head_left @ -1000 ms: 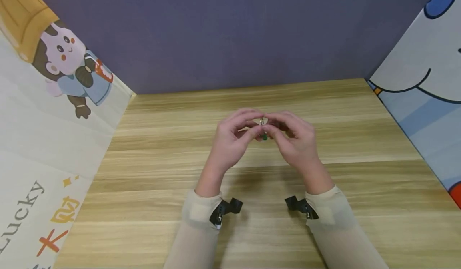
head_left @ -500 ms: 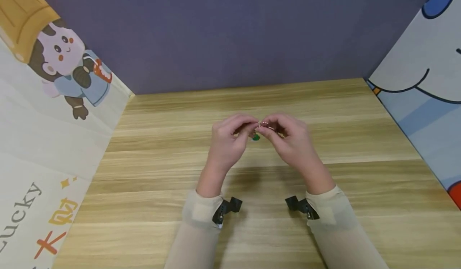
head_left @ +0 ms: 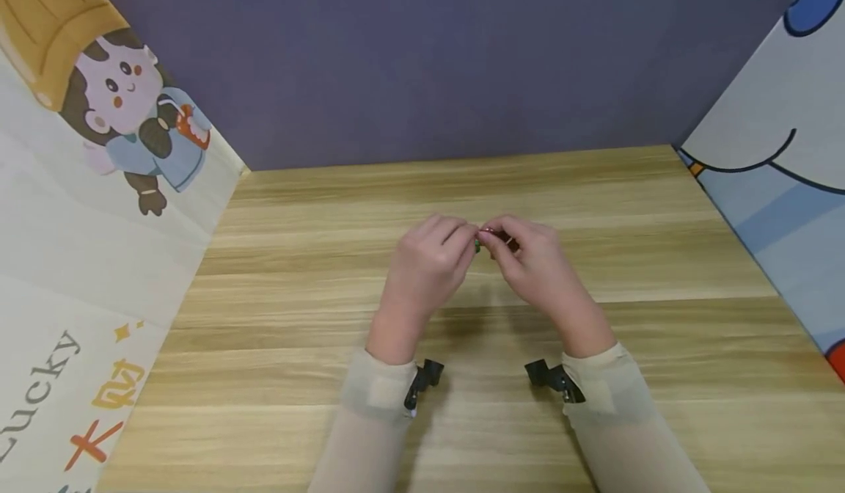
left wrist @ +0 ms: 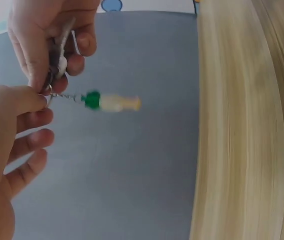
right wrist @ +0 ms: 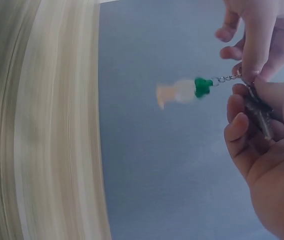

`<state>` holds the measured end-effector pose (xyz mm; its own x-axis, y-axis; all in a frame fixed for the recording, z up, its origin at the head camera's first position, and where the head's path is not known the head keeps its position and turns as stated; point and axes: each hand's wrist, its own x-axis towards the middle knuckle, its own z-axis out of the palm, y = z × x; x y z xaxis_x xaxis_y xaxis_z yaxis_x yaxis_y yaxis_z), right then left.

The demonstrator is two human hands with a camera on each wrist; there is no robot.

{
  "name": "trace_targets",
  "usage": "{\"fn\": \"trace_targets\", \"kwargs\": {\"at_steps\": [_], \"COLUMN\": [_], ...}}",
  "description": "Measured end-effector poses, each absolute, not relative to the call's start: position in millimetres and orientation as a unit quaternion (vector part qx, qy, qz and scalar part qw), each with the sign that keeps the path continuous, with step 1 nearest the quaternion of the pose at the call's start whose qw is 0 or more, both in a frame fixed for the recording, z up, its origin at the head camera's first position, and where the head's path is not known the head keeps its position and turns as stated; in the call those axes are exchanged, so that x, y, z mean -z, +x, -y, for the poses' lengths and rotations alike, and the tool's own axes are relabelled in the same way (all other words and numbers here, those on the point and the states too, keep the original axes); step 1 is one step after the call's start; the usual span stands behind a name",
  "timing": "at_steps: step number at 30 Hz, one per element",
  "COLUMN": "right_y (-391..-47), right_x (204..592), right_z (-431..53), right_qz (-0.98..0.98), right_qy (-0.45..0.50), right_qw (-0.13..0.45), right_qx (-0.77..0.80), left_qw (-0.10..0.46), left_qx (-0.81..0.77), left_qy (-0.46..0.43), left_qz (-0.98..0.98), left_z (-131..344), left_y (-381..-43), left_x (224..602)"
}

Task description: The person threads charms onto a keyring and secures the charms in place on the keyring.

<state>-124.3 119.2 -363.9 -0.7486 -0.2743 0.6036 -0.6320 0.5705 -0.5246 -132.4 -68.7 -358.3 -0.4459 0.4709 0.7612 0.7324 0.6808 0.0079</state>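
Note:
Both hands meet above the table. My left hand point(head_left: 428, 262) pinches a small metal key ring point(left wrist: 49, 95) between thumb and fingertips; in its wrist view the other fingers are spread loosely. My right hand point(head_left: 540, 260) holds metal keys point(right wrist: 261, 119) within its curled fingers, its thumb and index fingertips close against the ring. From the ring a short chain point(right wrist: 227, 78) carries a small figure charm point(left wrist: 112, 102), green near the chain, then white and peach. The charm is blurred in both wrist views and dangles free. In the head view only a bit of its green part shows between the hands.
The wood-grain table point(head_left: 284, 317) lies beneath the hands. A dark blue-purple panel point(head_left: 429, 60) stands at its back. Printed panels stand to the left point(head_left: 72, 258) and right point(head_left: 759, 148). Black camera mounts point(head_left: 424, 383) sit on both wrists.
My left hand has turned over so more of its back faces the head camera, its fingers now closer together. The charm, seen below the fingertips before, is now mostly hidden there.

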Motion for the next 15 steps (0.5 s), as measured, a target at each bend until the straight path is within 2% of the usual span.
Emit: {"fn": "trace_targets", "kwargs": {"at_steps": [3,7,15], "right_y": [-124.2,-124.8,-127.3], "right_x": [364.7,368.1,372.8], "right_z": [-119.3,-119.4,-116.8], "right_qz": [0.850,0.834,0.801], "right_qy": [0.264,0.267,0.289], "right_qw": [0.242,0.253,0.304], "right_qx": [-0.387,-0.412,-0.427], "left_qw": [0.402,0.399,0.353], "left_qx": [0.153,0.181,0.313], "left_qy": [-0.366,-0.365,-0.328], "left_qz": [0.826,0.821,0.819], "left_z": [68.9,70.1,66.5], "left_y": [-133.2,-133.5,-132.5], "left_x": [359.4,363.5,370.0]}}
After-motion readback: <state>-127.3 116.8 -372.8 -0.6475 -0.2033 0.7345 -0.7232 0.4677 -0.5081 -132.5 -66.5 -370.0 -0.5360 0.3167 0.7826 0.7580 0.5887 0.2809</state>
